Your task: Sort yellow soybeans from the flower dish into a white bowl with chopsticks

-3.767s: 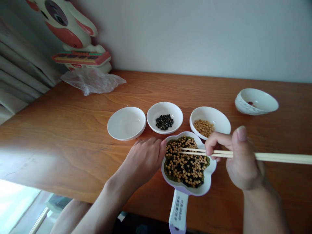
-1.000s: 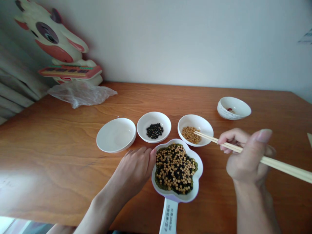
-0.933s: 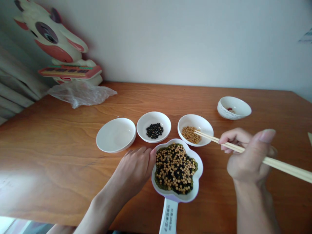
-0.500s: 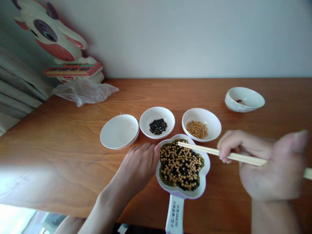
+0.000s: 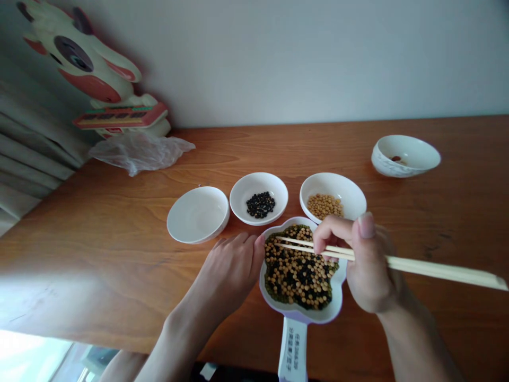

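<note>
My right hand [image 5: 358, 254] grips a pair of pale chopsticks [image 5: 437, 268], their tips slightly apart over the upper left of a flower-shaped pan [image 5: 338, 297]. Mixed beans [image 5: 298, 276] fill it: tan, black and small green ones. With fingers curled, my left hand [image 5: 234, 268] holds the pan's left rim by the thumb side. Just beyond the pan stand a white bowl with black beans [image 5: 260, 205] and another with tan soybeans [image 5: 325, 205], the latter partly covered by my right hand. An empty white bowl [image 5: 198, 215] is at the left.
A patterned white bowl [image 5: 405, 156] with a few small reddish-brown bits stands at the back right. Crumpled clear plastic [image 5: 141, 152] lies at the back left before a cow-shaped toy keyboard [image 5: 123, 116]. The wooden table [image 5: 99, 254] meets the wall behind.
My right hand has moved left with the chopsticks, bringing their tips further over the pan's left side and slightly apart. My left hand stays on the rim. The view has shifted slightly.
</note>
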Demonstrator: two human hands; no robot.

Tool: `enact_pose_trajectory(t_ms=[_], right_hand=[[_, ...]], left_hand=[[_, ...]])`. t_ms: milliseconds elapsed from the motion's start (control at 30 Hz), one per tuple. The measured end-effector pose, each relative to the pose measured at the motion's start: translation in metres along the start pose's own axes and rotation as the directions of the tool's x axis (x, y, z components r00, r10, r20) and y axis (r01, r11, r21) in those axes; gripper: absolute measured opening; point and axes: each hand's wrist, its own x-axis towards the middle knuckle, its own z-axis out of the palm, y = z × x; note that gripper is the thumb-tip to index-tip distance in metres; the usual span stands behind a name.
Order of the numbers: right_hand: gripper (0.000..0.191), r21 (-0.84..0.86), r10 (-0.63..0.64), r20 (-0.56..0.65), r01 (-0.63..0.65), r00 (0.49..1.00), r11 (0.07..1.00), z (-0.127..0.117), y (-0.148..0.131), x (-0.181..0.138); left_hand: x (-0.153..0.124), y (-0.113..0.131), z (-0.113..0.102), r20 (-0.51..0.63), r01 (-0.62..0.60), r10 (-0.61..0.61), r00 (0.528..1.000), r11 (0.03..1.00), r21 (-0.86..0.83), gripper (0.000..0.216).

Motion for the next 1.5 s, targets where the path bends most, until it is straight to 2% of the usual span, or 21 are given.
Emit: enact_pose_trajectory(t_ms=[333, 533, 733, 1100, 1333, 1500], right_hand=[[0.065, -0.091, -0.085, 0.004, 0.085, 0.996, 0.992, 0.006, -0.005, -0.001], [0.062, -0.043, -0.078, -0.016, 0.077, 0.997, 0.996, 0.001, 0.000, -0.005], [0.061, -0.045, -0.069, 0.004, 0.070, 0.998, 0.997, 0.001, 0.001, -0.005], [0.054, -0.106, -0.154, 0.049, 0.158, 0.987, 0.982, 0.003, -0.001, -0.003], [0.056, -0.116, -0.131, -0.008, 0.129, 0.991, 0.985, 0.005, -0.001, -0.004], [0.062, -0.084, -0.136, 0.010, 0.136, 0.991, 0.987, 0.002, -0.002, -0.009]], left_hand=[[0.002, 0.000, 0.001, 0.001, 0.015, -0.015, 1.000, 1.000, -0.013, 0.031], [0.001, 0.001, -0.006, 0.018, 0.016, -0.016, 1.000, 1.000, 0.010, 0.033], [0.004, 0.002, -0.004, 0.018, 0.102, -0.101, 0.995, 0.990, -0.099, 0.032], [0.011, 0.002, -0.002, 0.147, 0.230, -0.193, 0.970, 0.928, -0.293, 0.030], [0.011, 0.002, 0.002, 0.053, 0.270, -0.273, 0.961, 0.872, -0.409, 0.038], [0.012, 0.003, 0.001, 0.150, 0.319, -0.281, 0.948, 0.847, -0.425, 0.039]])
